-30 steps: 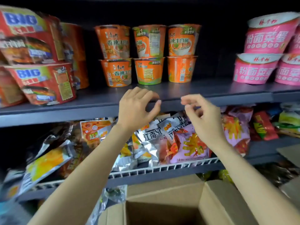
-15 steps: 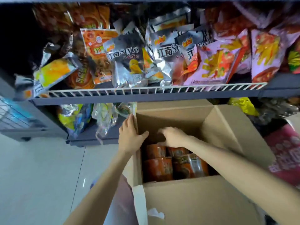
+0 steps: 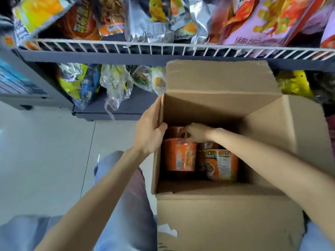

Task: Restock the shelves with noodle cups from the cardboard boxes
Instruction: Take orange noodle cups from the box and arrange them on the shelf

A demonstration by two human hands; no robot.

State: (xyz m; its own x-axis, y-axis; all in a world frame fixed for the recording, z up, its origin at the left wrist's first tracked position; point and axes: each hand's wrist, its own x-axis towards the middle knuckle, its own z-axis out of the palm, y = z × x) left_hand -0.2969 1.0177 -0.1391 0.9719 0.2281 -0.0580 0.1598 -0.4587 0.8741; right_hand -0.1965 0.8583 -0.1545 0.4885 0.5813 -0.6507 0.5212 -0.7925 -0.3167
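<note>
Left hand grips the left wall of the cardboard box, thumb inside, fingers outside. Right hand reaches down into the box, fingers curled on the rim of an orange noodle cup; grasp looks begun, cup not lifted clear. Second cup lies just beside it, more behind, partly under the right hand.

Progress: judged mid-task. Several cups remain in the box; none in transit.

Hidden: noodle shelf out of view, so its stock cannot be told. Only the snack-bag shelf shows. Right fingertips blurred; full cup count unclear.
</note>
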